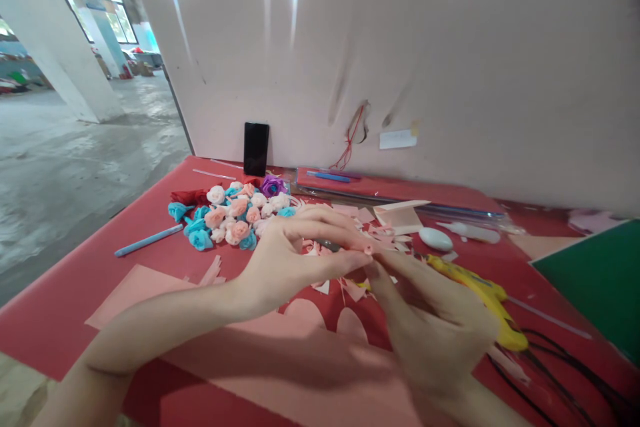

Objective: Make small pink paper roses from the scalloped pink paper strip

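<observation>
Fingertips of my left hand [295,253] and my right hand [435,320] meet over the middle of the table. Between them is a small pink paper roll [369,250], pinched from both sides; only its end shows. Below my hands lie rounded pink paper petals [305,312] and a large pink paper sheet [290,360]. Cut paper scraps [355,290] are scattered under my fingers. Beyond my left hand sits a cluster of paper flowers [237,213] in pink, white and blue, with a purple flower [274,185] behind. A yellow glue gun [475,287] lies beside my right hand.
A black phone [256,150] leans against the white partition [400,53]. At left lies a blue pen [149,240]. A white oval object [435,239] and a clear bottle [475,232] rest behind my right hand. Black cables [565,363] and a green sheet [595,287] are at right.
</observation>
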`<state>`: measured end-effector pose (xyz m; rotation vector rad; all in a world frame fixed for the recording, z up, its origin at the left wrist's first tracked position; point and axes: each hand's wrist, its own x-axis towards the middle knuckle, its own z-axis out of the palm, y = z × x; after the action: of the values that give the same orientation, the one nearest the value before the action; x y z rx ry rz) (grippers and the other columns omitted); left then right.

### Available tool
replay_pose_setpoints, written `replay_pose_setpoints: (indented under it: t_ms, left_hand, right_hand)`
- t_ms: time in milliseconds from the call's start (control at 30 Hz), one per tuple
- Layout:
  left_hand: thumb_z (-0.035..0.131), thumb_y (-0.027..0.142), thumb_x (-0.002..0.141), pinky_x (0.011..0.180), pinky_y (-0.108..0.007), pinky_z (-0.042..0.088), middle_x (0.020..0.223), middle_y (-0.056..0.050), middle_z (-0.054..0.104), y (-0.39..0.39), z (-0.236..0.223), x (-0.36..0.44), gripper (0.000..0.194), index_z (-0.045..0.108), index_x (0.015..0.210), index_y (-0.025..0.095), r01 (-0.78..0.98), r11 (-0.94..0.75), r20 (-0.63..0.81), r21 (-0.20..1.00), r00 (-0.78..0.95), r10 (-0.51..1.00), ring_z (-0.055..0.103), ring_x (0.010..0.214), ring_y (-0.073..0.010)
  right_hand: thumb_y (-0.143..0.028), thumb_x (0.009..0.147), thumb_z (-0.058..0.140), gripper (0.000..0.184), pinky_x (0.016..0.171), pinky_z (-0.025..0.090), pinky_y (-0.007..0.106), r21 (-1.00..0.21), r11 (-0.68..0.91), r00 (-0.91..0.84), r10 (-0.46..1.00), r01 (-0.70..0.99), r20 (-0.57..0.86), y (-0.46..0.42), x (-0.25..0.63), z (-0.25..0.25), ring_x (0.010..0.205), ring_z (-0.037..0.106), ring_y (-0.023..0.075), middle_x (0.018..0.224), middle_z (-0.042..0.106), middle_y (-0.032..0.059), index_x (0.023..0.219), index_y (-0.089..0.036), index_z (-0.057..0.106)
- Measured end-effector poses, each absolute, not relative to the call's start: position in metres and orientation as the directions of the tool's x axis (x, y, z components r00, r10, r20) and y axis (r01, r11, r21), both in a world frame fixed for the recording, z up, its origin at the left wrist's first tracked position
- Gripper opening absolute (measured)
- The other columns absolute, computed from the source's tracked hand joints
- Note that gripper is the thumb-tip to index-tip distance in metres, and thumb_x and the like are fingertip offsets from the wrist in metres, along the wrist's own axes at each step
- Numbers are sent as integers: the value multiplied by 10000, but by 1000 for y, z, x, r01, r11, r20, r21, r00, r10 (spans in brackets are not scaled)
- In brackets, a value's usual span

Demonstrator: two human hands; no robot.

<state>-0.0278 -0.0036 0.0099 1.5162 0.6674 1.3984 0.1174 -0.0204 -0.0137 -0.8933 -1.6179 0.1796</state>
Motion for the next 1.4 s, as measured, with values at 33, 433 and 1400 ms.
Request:
replay_pose_setpoints:
  t_ms: [33, 433, 1400]
  left_hand:
    - [712, 114, 686, 715, -270, 555, 780, -26, 684, -4, 11, -28, 112, 742, 666, 219, -216, -383, 425, 898, 209, 881, 625, 831, -158]
    - [755, 174, 680, 544, -181, 519, 935, 4, 558, -4, 2, -25, 71, 761, 696, 244, -454, -11, 193, 891, 356, 914, 562, 596, -39]
    - [758, 244, 702, 391, -184, 326, 781, 13, 550, 13, -7, -29, 49, 769, 737, 277, -505, -152, 401, 850, 430, 809, 435, 442, 5]
  right_hand:
    - [-122, 794, 629, 252, 561, 575, 276, -594, 676, 24, 652, 436, 758, -21, 118, -14, 573, 689, 155, 711, 729, -60, 906, -341, 683]
    - [-120, 785, 631, 198, 513, 565, 185, -739, 617, 41, 760, 271, 649, -25, 113, -8, 481, 646, 95, 612, 697, -77, 865, -296, 677]
    - [-218, 729, 734, 46, 448, 508, 108, -925, 27, -295, 944, -378, 148, -26, 116, 9, 417, 621, 79, 490, 662, -24, 729, -263, 742]
